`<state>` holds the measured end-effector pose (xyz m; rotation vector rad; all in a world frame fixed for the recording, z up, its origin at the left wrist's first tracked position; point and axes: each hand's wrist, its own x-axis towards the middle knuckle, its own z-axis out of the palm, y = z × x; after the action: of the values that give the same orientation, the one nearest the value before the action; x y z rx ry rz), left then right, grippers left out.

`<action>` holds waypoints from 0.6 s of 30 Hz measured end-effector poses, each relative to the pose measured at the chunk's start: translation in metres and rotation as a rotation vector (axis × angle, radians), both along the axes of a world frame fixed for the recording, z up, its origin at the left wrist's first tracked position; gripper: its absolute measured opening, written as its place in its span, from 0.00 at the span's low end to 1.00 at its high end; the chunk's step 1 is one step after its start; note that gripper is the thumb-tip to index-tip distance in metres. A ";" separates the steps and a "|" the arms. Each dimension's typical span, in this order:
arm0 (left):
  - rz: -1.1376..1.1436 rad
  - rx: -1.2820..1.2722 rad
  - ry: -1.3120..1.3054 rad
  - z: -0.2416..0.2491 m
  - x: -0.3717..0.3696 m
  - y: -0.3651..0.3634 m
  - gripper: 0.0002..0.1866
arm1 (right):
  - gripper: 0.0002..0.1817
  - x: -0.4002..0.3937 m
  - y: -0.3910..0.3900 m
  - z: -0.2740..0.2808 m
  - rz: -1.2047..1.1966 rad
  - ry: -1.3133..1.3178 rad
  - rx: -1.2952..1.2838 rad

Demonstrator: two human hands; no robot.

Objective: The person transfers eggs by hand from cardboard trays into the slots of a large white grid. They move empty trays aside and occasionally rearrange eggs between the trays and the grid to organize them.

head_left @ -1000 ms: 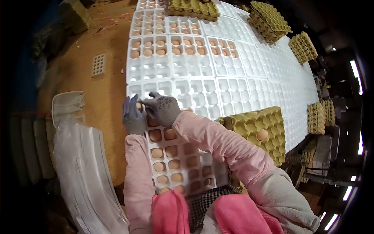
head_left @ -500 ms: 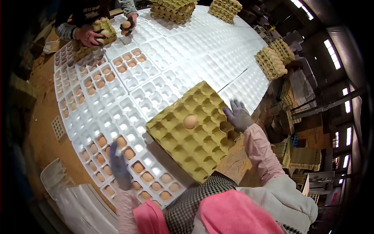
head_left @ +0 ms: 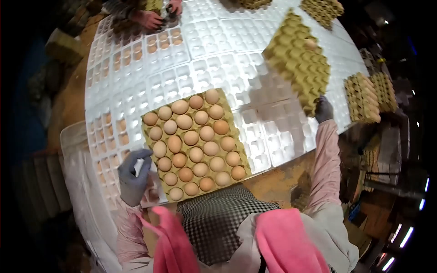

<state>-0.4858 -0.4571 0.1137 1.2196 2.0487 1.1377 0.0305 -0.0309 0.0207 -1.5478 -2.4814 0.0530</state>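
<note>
A pulp egg tray (head_left: 250,169) filled with brown eggs lies near the table's front edge. My gloved left hand (head_left: 135,176) is at its left side, fingers curled and fingertips on its rim. My gloved right hand (head_left: 324,110) grips the lower corner of a second pulp egg tray (head_left: 298,57), held tilted over the white moulded trays. A single egg (head_left: 311,43) shows near its upper right edge. Part of my right hand's grip is hidden by the tray. White moulded trays (head_left: 170,82) lie underneath, some cups holding eggs.
Across the table at upper left, another person's gloved hands (head_left: 150,19) work beside a pulp tray. Stacked egg trays (head_left: 363,98) stand at the right edge, with another stack (head_left: 322,11) at the far right. A white chair-like object (head_left: 82,145) is beside the left edge.
The nearly bare tray has been lifted up and to the right by my right hand, uncovering the full egg tray. My left hand has come to that tray's left rim. The view has shifted.
</note>
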 end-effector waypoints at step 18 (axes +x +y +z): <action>0.437 0.130 -0.611 -0.057 0.083 -0.104 0.24 | 0.19 -0.157 -0.210 0.046 0.661 0.585 -0.926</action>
<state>-0.4031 -0.5606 0.0565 0.3810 1.8056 1.6199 -0.1261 -0.2410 0.0668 -0.6076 -2.3923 1.6584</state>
